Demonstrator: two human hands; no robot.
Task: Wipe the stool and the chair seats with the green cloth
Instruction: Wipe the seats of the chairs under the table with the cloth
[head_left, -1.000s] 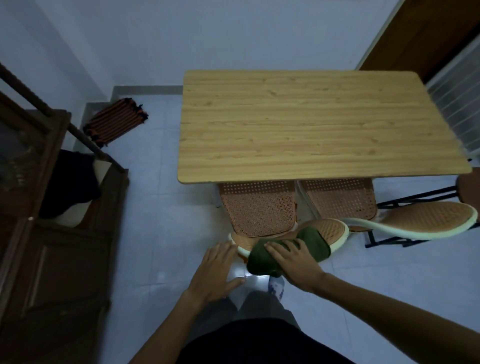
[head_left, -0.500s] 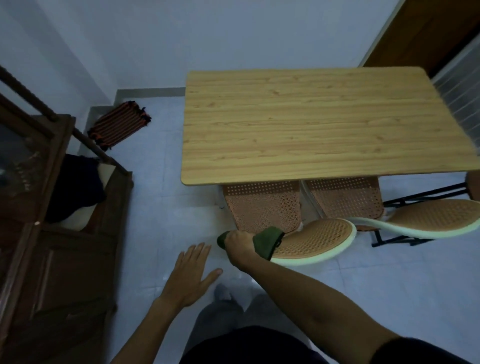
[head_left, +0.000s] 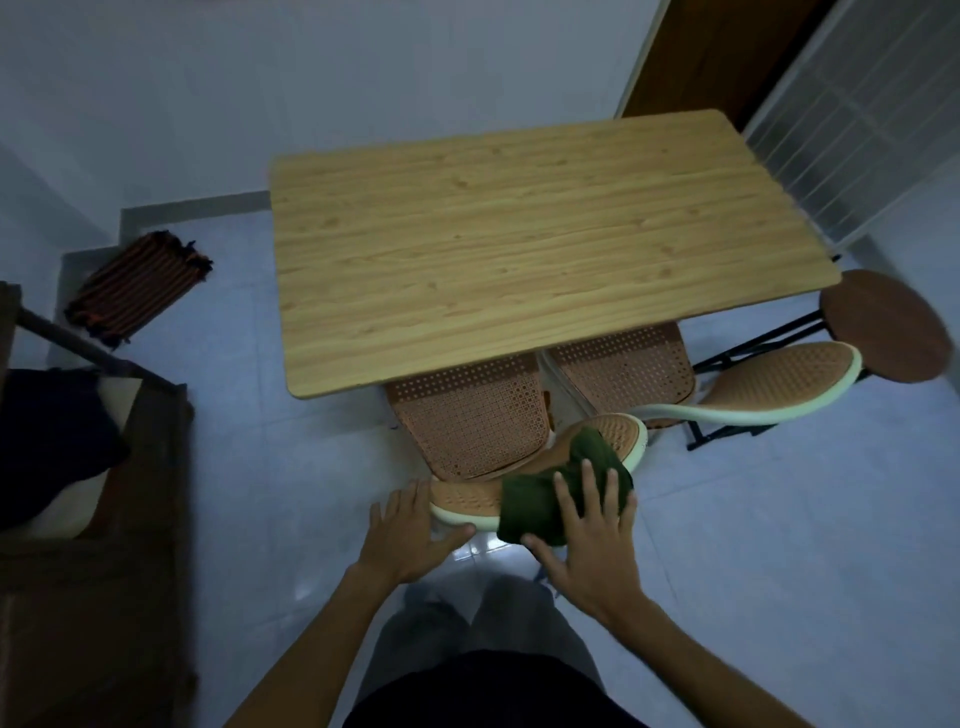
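Note:
The green cloth (head_left: 530, 504) lies over the curved orange mesh top of the nearer chair (head_left: 462, 496), which has a pale green rim. My right hand (head_left: 592, 540) presses flat on the cloth with fingers spread. My left hand (head_left: 410, 535) holds the rim at the chair's left end, thumb under it. A second chair (head_left: 779, 379) of the same kind stands to the right. The round brown stool (head_left: 888, 325) is at the far right, beside the table's corner.
Both chairs are tucked under a wooden table (head_left: 519, 234). A dark wooden cabinet (head_left: 78, 597) stands close on the left. A striped mat (head_left: 137, 280) lies on the tiled floor at the back left. A door and a barred window are at the back right.
My right hand has slid the cloth from the chair's left end toward the right and now lies flat on it. My left hand has moved up from the air onto the rim.

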